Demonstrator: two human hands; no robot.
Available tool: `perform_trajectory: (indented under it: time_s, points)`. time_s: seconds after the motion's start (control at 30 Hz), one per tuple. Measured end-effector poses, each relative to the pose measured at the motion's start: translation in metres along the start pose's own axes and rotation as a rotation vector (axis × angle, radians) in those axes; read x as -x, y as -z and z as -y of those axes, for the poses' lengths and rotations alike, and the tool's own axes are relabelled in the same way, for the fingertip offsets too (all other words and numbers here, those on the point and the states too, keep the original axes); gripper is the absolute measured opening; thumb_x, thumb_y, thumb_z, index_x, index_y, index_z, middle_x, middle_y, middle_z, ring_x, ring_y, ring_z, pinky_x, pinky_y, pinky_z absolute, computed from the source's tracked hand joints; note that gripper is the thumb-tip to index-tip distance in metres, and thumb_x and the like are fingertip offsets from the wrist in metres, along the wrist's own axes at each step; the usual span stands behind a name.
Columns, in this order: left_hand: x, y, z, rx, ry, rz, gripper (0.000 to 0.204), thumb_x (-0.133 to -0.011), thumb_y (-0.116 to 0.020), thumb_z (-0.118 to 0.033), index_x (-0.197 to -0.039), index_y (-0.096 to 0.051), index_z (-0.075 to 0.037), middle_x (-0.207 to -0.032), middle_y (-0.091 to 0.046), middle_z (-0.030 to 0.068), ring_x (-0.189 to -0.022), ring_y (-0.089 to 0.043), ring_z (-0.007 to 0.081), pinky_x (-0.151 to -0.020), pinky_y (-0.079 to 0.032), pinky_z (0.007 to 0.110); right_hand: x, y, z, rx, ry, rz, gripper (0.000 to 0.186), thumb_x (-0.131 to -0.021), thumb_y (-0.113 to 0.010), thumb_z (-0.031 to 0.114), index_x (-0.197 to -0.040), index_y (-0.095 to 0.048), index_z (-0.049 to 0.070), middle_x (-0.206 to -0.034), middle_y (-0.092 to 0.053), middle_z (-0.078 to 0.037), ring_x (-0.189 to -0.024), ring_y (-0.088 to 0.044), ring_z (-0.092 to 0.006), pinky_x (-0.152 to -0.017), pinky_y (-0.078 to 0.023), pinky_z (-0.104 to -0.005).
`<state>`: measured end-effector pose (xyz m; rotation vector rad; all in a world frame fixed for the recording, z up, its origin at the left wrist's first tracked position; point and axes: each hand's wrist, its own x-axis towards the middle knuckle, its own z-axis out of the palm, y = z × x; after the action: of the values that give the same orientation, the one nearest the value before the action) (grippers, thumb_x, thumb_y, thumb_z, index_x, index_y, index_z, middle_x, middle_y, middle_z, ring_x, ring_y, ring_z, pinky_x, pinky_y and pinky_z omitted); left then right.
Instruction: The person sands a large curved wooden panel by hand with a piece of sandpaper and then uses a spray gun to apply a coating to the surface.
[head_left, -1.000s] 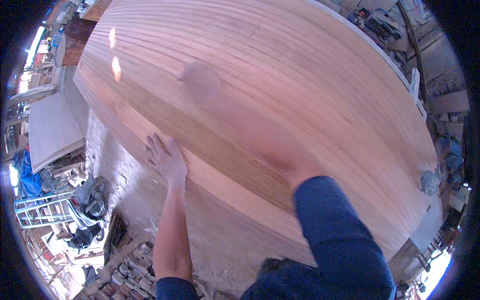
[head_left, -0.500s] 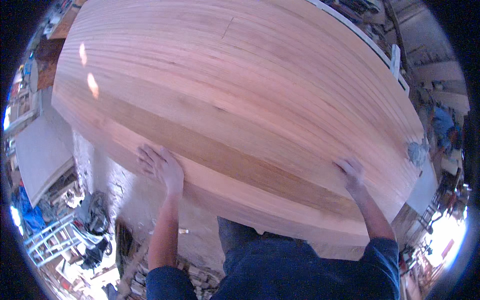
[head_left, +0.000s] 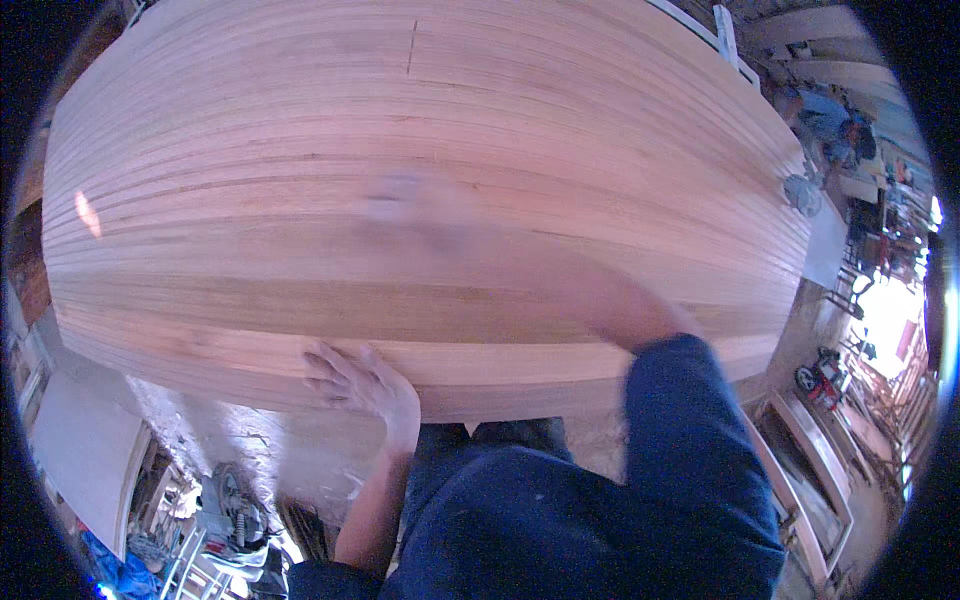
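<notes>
A large curved hull-like body of narrow wooden strips (head_left: 250,135) fills most of the view, with a browner band running along its near part. On its near edge my left hand (head_left: 365,385) lies flat, fingers spread, holding nothing. My right arm stretches across the wood to the left. At its end my right hand (head_left: 415,210) is over the middle of the strips, smeared by motion; its fingers cannot be made out, nor whether anything is in them. A short dark line (head_left: 411,48) marks the far part of the wood.
A round greyish thing (head_left: 802,195) is at the right end of the wood. Beyond it another person (head_left: 830,122) in blue bends over. A pale board (head_left: 85,435) leans at the left, with a white ladder-like frame (head_left: 185,560) below. Wooden frames (head_left: 800,490) stand at lower right.
My right hand has swept from the right side leftward and farther across the wood. My left hand still rests by the near edge. The view has turned, bringing the other person more into sight.
</notes>
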<state>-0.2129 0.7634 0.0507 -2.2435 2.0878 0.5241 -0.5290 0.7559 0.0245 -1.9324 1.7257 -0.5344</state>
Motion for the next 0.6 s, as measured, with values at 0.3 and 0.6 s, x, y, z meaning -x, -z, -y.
perform_trajectory:
  time_s: [0.3, 0.6]
  points:
    - [-0.009, 0.000, 0.007, 0.024, 0.038, 0.070, 0.080, -0.103, -0.032, -0.056, -0.159, -0.007, -0.004, -0.165, 0.003, 0.0241, -0.147, 0.006, 0.0540, -0.112, 0.005, 0.069, 0.204, 0.085, -0.044, 0.119, -0.494, -0.306, 0.030, -0.077, -0.074, 0.003, -0.106, -0.073, 0.010, -0.104, -0.070, -0.008, -0.097, -0.066, -0.0238, -0.080, -0.054, -0.0350]
    - [-0.025, 0.024, 0.012, 0.215, -0.147, 0.054, 0.071, -0.103, -0.048, -0.038, -0.157, -0.015, -0.006, -0.164, -0.002, 0.0231, -0.149, -0.002, 0.0486, -0.116, -0.005, 0.063, 0.164, 0.085, -0.026, 0.289, -0.490, -0.184, 0.026, -0.082, -0.072, 0.012, -0.108, -0.069, 0.012, -0.101, -0.068, -0.008, -0.091, -0.062, -0.0303, -0.079, -0.050, -0.0401]
